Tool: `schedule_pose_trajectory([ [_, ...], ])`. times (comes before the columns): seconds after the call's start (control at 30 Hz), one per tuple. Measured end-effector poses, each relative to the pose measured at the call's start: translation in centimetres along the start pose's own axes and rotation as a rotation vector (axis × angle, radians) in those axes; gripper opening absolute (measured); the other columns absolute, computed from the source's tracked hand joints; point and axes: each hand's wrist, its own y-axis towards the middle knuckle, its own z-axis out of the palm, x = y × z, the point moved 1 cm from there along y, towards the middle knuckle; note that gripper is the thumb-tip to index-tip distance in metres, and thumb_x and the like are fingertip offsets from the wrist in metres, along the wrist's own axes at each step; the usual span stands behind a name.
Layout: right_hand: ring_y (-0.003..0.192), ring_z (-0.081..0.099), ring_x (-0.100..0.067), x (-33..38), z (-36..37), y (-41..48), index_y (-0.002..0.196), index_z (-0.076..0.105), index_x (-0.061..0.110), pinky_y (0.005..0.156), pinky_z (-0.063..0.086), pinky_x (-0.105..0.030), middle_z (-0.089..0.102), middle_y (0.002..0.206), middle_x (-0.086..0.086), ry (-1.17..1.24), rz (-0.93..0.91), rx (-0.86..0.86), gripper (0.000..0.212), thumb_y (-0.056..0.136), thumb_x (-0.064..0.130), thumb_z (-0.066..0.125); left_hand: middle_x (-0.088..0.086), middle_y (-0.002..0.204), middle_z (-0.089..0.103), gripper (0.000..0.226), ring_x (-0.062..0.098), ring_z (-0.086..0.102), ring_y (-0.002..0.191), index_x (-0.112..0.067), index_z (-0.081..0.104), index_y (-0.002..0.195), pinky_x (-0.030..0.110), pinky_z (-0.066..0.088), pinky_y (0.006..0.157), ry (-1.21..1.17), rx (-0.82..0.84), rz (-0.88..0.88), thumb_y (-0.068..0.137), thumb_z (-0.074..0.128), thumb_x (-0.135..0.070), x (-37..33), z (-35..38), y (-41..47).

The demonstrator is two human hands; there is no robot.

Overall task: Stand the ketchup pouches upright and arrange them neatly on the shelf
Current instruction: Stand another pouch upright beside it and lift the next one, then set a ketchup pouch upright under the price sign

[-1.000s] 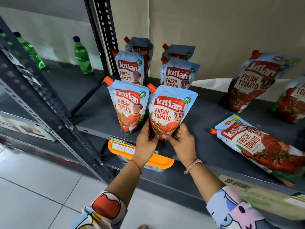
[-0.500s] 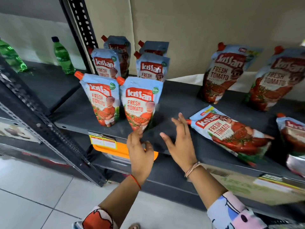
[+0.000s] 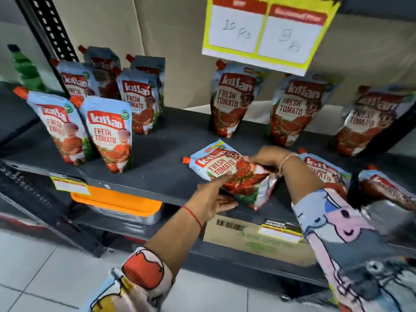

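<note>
A ketchup pouch (image 3: 227,170) lies flat near the front edge of the dark shelf (image 3: 162,174), its orange cap pointing left. My left hand (image 3: 216,194) grips its lower front edge and my right hand (image 3: 267,157) holds its far side. At the left, several pouches stand upright in two rows, the nearest one (image 3: 110,134) beside another (image 3: 59,129). Three more pouches lean against the back wall, among them one (image 3: 234,102) under the price sign. Two pouches lie flat on the right, one (image 3: 326,174) partly hidden behind my right forearm.
A yellow price sign (image 3: 265,32) hangs above the shelf. A perforated black upright (image 3: 49,30) stands at the left with a green bottle (image 3: 24,68) beyond it. Below the shelf are an orange-lidded box (image 3: 117,203) and a cardboard carton (image 3: 254,239).
Both hands left the upright front pouch, moved right and took hold of the flat pouch. The camera swung right and up, bringing the price sign and more pouches into view.
</note>
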Motion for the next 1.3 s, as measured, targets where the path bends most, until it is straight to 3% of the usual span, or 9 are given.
schedule_pose_trajectory([
  [0.17, 0.050, 0.065, -0.007, -1.7, 2.1, -0.5, 0.090, 0.065, 0.008, 0.043, 0.052, -0.015, 0.075, 0.082, -0.005, 0.623, 0.040, 0.272, 0.031, 0.084, 0.038, 0.057, 0.020, 0.125, 0.054, 0.072, 0.034, 0.060, 0.099, -0.008, 0.032, 0.128, 0.039, 0.059, 0.056, 0.023, -0.087, 0.089, 0.071, 0.074, -0.022, 0.3, 0.3, 1.3],
  [0.3, 0.060, 0.069, -0.009, -2.5, 2.8, -1.6, 0.089, 0.067, 0.009, 0.056, 0.055, -0.016, 0.074, 0.067, 0.001, 0.792, -0.085, 0.167, 0.024, 0.083, 0.032, 0.061, 0.020, 0.123, 0.057, 0.071, 0.036, 0.061, 0.102, -0.004, 0.034, 0.124, 0.041, 0.060, 0.060, 0.161, -0.073, 0.201, 0.068, 0.077, -0.015, 0.4, 0.1, 1.3],
  [0.47, 0.078, 0.071, -0.018, -4.3, 4.7, -3.6, 0.083, 0.069, 0.014, 0.067, 0.057, -0.026, 0.073, 0.092, -0.009, 1.096, -0.250, -0.211, 0.018, 0.077, 0.031, 0.068, -0.003, 0.104, 0.060, 0.060, 0.022, 0.062, 0.098, -0.027, 0.035, 0.094, 0.043, 0.059, 0.061, 0.390, -0.030, 0.463, 0.059, 0.082, -0.011, -1.6, 0.5, 0.7],
  [0.57, 0.085, 0.067, -0.020, -4.3, 5.7, -3.8, 0.079, 0.064, 0.021, 0.081, 0.054, -0.037, 0.070, 0.089, -0.004, 1.118, -0.294, -0.501, 0.010, 0.078, 0.031, 0.067, -0.003, 0.107, 0.060, 0.066, 0.024, 0.059, 0.106, -0.034, 0.034, 0.097, 0.049, 0.056, 0.078, 0.576, 0.042, 0.582, 0.059, 0.081, -0.007, -3.6, 1.1, 0.9],
  [0.67, 0.089, 0.064, -0.009, -4.3, 6.9, -3.8, 0.090, 0.058, 0.027, 0.082, 0.053, -0.031, 0.066, 0.093, 0.006, 1.184, -0.400, -0.605, 0.016, 0.079, 0.021, 0.066, 0.000, 0.112, 0.058, 0.079, 0.023, 0.056, 0.113, -0.032, 0.028, 0.114, 0.041, 0.049, 0.092, 0.756, 0.076, 0.666, 0.060, 0.079, -0.003, -4.7, 1.6, 1.8],
  [0.8, 0.092, 0.063, 0.000, -5.0, 8.6, -4.2, 0.100, 0.053, 0.029, 0.078, 0.052, -0.019, 0.065, 0.101, 0.008, 1.236, -0.489, -0.646, 0.031, 0.077, 0.015, 0.068, 0.004, 0.119, 0.056, 0.085, 0.023, 0.054, 0.115, -0.040, 0.027, 0.117, 0.051, 0.047, 0.096, 0.792, 0.143, 0.665, 0.061, 0.076, 0.000, -4.2, 1.2, 2.8],
  [0.97, 0.097, 0.060, 0.006, -5.7, 10.4, -4.9, 0.108, 0.045, 0.036, 0.078, 0.050, -0.012, 0.060, 0.106, 0.015, 1.143, -0.496, -0.666, 0.047, 0.070, 0.021, 0.069, -0.015, 0.111, 0.054, 0.077, 0.015, 0.052, 0.114, -0.045, 0.028, 0.107, 0.050, 0.044, 0.101, 0.811, 0.161, 0.633, 0.063, 0.076, -0.002, -2.8, -0.1, 3.6],
  [1.13, 0.098, 0.056, 0.013, -6.7, 10.4, -5.4, 0.108, 0.035, 0.046, 0.078, 0.044, -0.004, 0.057, 0.109, 0.019, 0.915, -0.460, -0.499, 0.075, 0.056, 0.022, 0.083, -0.001, 0.133, 0.046, 0.101, 0.021, 0.040, 0.129, -0.046, 0.018, 0.126, 0.051, 0.035, 0.108, 0.850, 0.245, 0.539, 0.055, 0.080, -0.012, -1.2, -0.9, 4.1],
  [1.3, 0.101, 0.053, -0.010, -6.7, 10.4, -5.2, 0.116, 0.028, 0.027, 0.075, 0.039, 0.004, 0.054, 0.111, 0.005, 0.779, -0.405, -0.484, 0.086, 0.053, 0.016, 0.086, -0.015, 0.119, 0.049, 0.092, 0.015, 0.043, 0.124, -0.047, 0.022, 0.122, 0.038, 0.038, 0.106, 0.810, 0.223, 0.575, 0.062, 0.078, -0.006, -0.1, -1.9, 4.8],
])
